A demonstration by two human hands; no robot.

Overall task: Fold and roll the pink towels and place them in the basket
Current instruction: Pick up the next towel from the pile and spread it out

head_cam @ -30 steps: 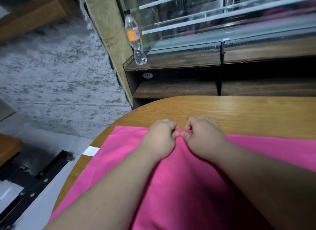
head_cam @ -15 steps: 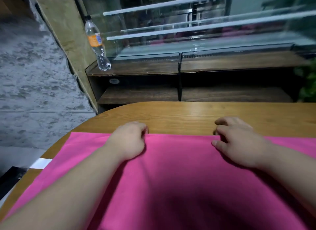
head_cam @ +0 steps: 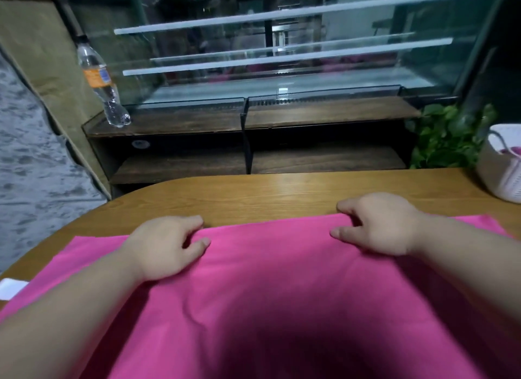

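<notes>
L hand, R hand grip pink towel edge; basket half cropped

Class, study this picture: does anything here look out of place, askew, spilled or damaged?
Nothing serious. The pink towel has one small crease near its middle, and the plastic bottle on the shelf looks tilted, perhaps only from the wide lens. Nothing is spilled.

Shop-like room: glass display case, wooden table.
</notes>
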